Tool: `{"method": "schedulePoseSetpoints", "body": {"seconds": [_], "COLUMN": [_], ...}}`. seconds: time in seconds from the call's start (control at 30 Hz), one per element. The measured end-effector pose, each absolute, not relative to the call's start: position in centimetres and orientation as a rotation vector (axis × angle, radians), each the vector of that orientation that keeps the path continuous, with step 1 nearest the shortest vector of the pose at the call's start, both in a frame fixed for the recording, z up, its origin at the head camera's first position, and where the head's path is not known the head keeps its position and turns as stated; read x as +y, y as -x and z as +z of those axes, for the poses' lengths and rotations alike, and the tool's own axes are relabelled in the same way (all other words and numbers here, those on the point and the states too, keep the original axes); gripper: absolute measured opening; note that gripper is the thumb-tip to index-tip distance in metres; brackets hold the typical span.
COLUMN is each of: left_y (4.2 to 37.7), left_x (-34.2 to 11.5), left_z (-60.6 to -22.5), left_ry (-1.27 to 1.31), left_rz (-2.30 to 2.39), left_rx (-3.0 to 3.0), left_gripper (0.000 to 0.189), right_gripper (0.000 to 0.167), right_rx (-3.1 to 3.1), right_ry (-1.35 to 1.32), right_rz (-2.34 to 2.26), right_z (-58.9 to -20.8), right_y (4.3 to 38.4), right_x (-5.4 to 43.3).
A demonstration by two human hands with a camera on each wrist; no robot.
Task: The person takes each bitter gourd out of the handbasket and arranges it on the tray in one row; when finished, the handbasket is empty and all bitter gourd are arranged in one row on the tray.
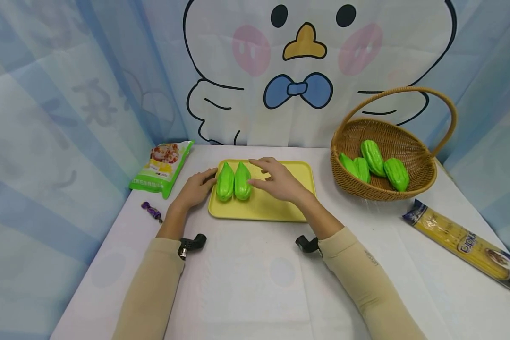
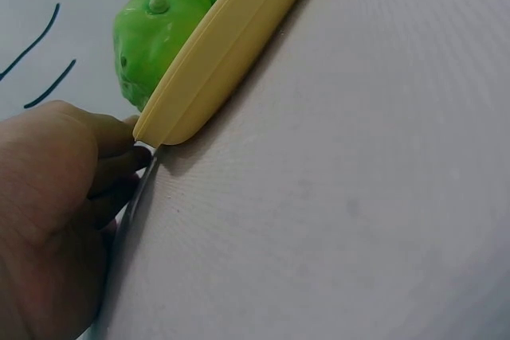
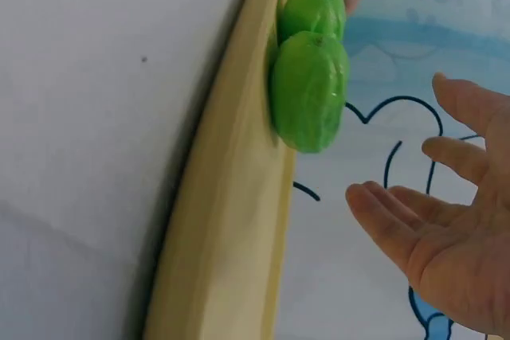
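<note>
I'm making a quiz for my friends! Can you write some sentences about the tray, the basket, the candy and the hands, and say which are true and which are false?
1. Two green vegetables lie on the yellow tray. True.
2. The left hand touches the tray's left edge. True.
3. The right hand has its fingers wrapped round a vegetable. False: it hovers over the tray, its fingers apart from the vegetables.
4. The wicker basket has green vegetables in it. True.
5. The purple candy is on the tray. False: it lies on the white table, left of the tray.
</note>
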State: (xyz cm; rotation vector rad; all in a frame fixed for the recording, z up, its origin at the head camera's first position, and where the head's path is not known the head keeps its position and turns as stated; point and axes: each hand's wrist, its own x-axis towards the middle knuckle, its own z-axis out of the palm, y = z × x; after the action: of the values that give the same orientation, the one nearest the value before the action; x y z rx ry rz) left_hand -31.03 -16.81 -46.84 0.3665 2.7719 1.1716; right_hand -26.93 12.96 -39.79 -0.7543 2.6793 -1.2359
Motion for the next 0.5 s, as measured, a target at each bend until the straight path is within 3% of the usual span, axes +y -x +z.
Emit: {"method": "schedulePoseSetpoints", "body": {"seconds": [0.5], "left_y": [30.9], "left_x": [-16.7], "left_z": [-46.7], "left_ry": [-0.361], "left_rz": [1.168], "left_rx": [2.771], "left_gripper": [0.051], "right_gripper": [0.063], "right_rx": [3.013], "right_ry": [0.773], "right_rz": [-1.230], "right_z": [-35.4], "right_y": [24.3], "right_x": [18.6]}}
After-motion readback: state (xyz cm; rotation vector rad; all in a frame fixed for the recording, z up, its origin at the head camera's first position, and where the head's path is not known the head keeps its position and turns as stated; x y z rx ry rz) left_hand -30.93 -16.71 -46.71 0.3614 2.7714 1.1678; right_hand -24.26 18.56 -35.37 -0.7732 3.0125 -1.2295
